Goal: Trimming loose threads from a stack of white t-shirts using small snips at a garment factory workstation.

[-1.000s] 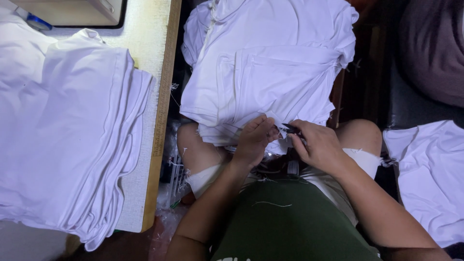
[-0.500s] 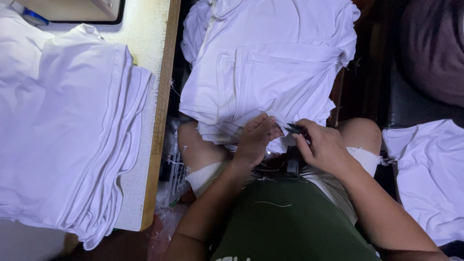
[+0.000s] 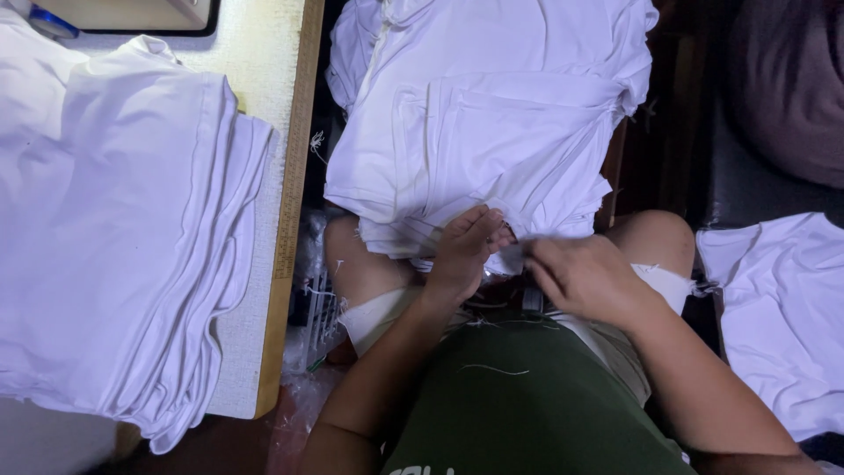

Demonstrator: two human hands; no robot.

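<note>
A pile of white garments (image 3: pixel 492 132) lies across my lap and reaches away from me. My left hand (image 3: pixel 466 251) pinches the near edge of the top white garment, thumb and fingers closed on the cloth. My right hand (image 3: pixel 585 277) is right beside it, nearly touching it, blurred. Its fingers are curled at the same edge. The small dark tool it held a moment ago is hidden inside the hand. Loose white threads lie on my green shirt (image 3: pixel 527 405).
A tall stack of folded white garments (image 3: pixel 105 220) covers a pale table (image 3: pixel 286 176) to my left. Another white garment (image 3: pixel 782 308) lies to my right. A dark cushion (image 3: pixel 791 88) sits at the far right. Crumpled clear plastic (image 3: pixel 308 352) is by the table's edge.
My right hand has dropped slightly and moved in against my left hand at the garment's edge. The dark tool tip that showed before is now covered.
</note>
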